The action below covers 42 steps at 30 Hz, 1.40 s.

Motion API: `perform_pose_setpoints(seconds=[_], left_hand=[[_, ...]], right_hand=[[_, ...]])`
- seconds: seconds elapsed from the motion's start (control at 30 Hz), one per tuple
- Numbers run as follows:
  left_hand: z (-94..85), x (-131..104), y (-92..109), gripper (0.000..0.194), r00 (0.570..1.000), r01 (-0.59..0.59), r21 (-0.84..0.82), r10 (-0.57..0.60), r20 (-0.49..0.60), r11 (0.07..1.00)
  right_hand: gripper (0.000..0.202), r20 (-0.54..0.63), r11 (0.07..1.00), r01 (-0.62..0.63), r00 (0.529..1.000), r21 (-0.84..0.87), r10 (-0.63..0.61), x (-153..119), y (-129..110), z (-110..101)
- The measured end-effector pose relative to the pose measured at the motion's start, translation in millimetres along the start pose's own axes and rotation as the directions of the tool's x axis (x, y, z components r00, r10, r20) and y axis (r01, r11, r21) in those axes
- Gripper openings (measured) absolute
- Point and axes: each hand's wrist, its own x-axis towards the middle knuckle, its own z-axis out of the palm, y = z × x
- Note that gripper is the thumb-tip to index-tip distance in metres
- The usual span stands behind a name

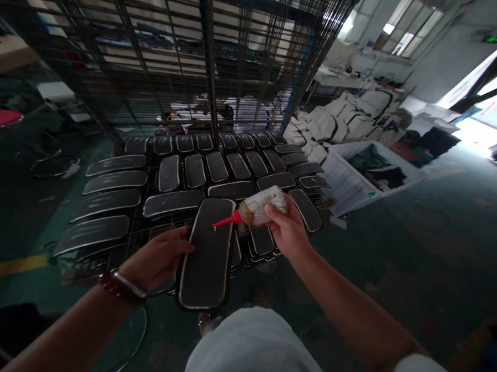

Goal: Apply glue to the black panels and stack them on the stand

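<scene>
My left hand [165,254] grips the left edge of a long dark panel [207,261] with rounded corners and a pale line running round its border. In my right hand [288,227] is a stained white glue bottle [266,203], tilted so its red nozzle [228,220] points down and left over the panel's upper part. A small drop seems to hang at the nozzle's tip. Beyond my hands, several similar dark panels [172,203] lie in rows on a wire rack, many with the same pale border and some with whitish streaks.
A tall wire mesh frame [209,62] rises behind the panels. To the right stands a white plastic bin [352,180] with dark cloth in it, beside a heap of white pieces [339,121]. A red stool [2,118] and a white chair [59,93] are at left.
</scene>
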Motion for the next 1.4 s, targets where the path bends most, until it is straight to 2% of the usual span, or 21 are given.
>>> perform_pose_setpoints(seconds=[0.13,0.2,0.27,0.37,0.43,0.47,0.57,0.63,0.7,0.77,0.87,0.93,0.97,1.07,1.17,1.3,1.37,1.4], left_hand=[[8.9,-1.4,-1.0,0.037,1.0,0.007,0.019,-0.007,-0.024,1.0],[9.5,-0.7,-1.6,0.037,1.0,-0.003,0.018,0.003,-0.027,1.0],[8.2,0.3,-2.1,0.036,1.0,-0.018,0.021,0.018,-0.018,1.0],[5.3,0.4,-1.8,0.035,1.0,-0.025,0.035,0.025,-0.009,0.999],[4.6,-0.8,-1.2,0.034,1.0,-0.025,0.037,0.025,-0.007,0.999],[4.8,-1.7,-0.8,0.033,1.0,-0.024,0.036,0.024,-0.004,0.999],[7.4,-3.6,-0.2,0.032,1.0,-0.024,0.027,0.024,0.005,0.999],[9.3,-2.9,-0.6,0.032,1.0,-0.028,0.022,0.028,-0.002,0.999],[10.2,0.1,-1.5,0.033,0.999,-0.035,0.023,0.036,-0.021,0.999],[9.6,5.6,-3.4,0.034,0.998,-0.046,0.029,0.047,-0.048,0.999],[7.3,19.5,-9.8,0.035,0.99,-0.076,0.05,0.081,-0.114,0.996],[7.3,34.0,-17.7,0.034,0.982,-0.095,0.062,0.104,-0.155,0.994],[8.9,43.3,-22.9,0.034,0.98,-0.104,0.062,0.113,-0.164,0.993],[25.6,80.0,-43.2,0.036,0.979,-0.102,0.031,0.106,-0.177,0.994],[61.9,129.2,-67.2,0.036,0.963,-0.083,0.009,0.083,-0.258,0.996],[121.2,206.1,-94.1,0.024,0.945,-0.064,0.061,0.081,-0.318,0.996],[146.1,243.1,-102.4,0.013,0.937,-0.048,0.112,0.084,-0.34,0.993],[156.4,259.8,-105.2,0.016,0.932,-0.044,0.143,0.092,-0.351,0.989]], right_hand=[[0.057,0.017,0.986,0.129,0.992,-0.109,-0.128,-0.3,3.9,0.7],[0.058,0.053,0.977,0.152,0.988,-0.148,-0.146,-7.0,7.8,-2.1],[0.059,0.111,0.979,0.126,0.988,-0.16,-0.109,-15.1,9.2,-6.1],[0.06,0.2,0.986,0.008,0.98,-0.164,0.025,-22.3,3.8,-13.0],[0.059,0.219,0.984,-0.025,0.974,-0.178,0.064,-20.7,-3.4,-17.6],[0.058,0.211,0.983,0.004,0.977,-0.185,0.036,-18.3,-7.2,-19.6],[0.063,0.149,0.955,0.181,0.978,-0.236,-0.149,-10.2,-16.1,-24.2],[0.07,0.125,0.941,0.22,0.973,-0.257,-0.193,-9.9,-18.2,-25.7],[0.074,0.129,0.959,0.16,0.983,-0.234,-0.133,-15.7,-16.5,-26.7],[0.071,0.139,0.986,0.034,0.99,-0.165,-0.011,-24.8,-11.8,-29.0],[0.048,0.123,0.971,-0.239,0.964,0.017,0.236,-33.8,-4.9,-41.4],[0.039,0.071,0.913,-0.36,0.933,0.194,0.353,-32.8,-5.6,-59.9],[0.038,0.032,0.883,-0.372,0.925,0.287,0.379,-30.7,-8.6,-72.7],[0.043,-0.124,0.822,-0.243,0.928,0.515,0.352,-24.5,-28.1,-122.4],[0.038,-0.306,0.794,-0.035,0.912,0.607,0.274,-25.5,-55.9,-177.3],[0.039,-0.513,0.736,0.182,0.821,0.651,0.25,-36.4,-85.2,-238.1],[0.04,-0.569,0.722,0.239,0.782,0.65,0.254,-43.2,-92.1,-261.7],[0.042,-0.588,0.722,0.253,0.768,0.644,0.256,-46.5,-93.8,-272.3]])
